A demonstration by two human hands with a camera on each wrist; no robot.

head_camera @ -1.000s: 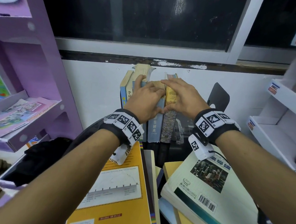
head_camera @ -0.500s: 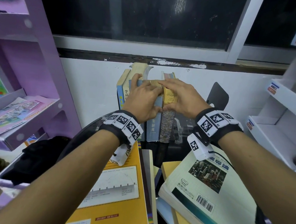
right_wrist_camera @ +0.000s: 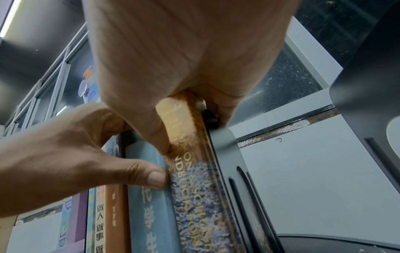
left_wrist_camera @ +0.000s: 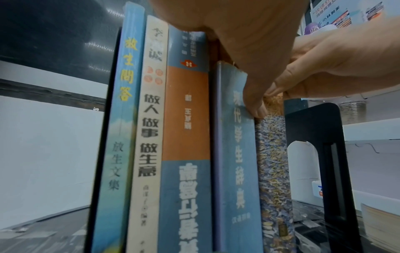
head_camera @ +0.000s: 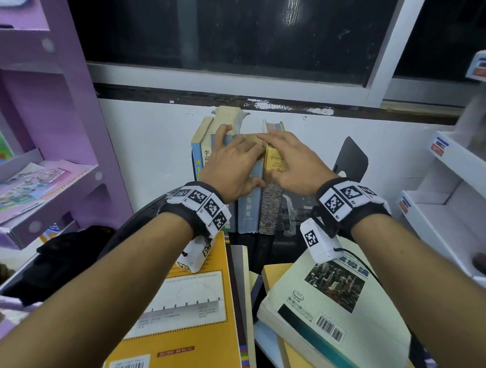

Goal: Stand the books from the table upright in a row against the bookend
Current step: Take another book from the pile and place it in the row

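Several books stand upright in a row against the white wall. My left hand [head_camera: 234, 160] curls over the top of the blue book [head_camera: 247, 212], thumb on its spine [left_wrist_camera: 236, 154]. My right hand [head_camera: 291, 164] pinches the top of the yellow, speckled book [head_camera: 270, 211] at the right end of the row, thumb on the spine [right_wrist_camera: 194, 188] and fingers behind. A black bookend [head_camera: 351, 159] stands upright just right of that book [left_wrist_camera: 314, 130]. A dark plate edges the row's left end.
An orange book [head_camera: 188, 308] and a pale green book [head_camera: 337, 303] lie flat on other books at the table's front. A purple shelf [head_camera: 37, 171] stands left, a white shelf unit [head_camera: 448, 210] right. A black bag [head_camera: 61, 258] lies lower left.
Both hands stay on the tops of the same two books. The row and the bookend show no clear shift.
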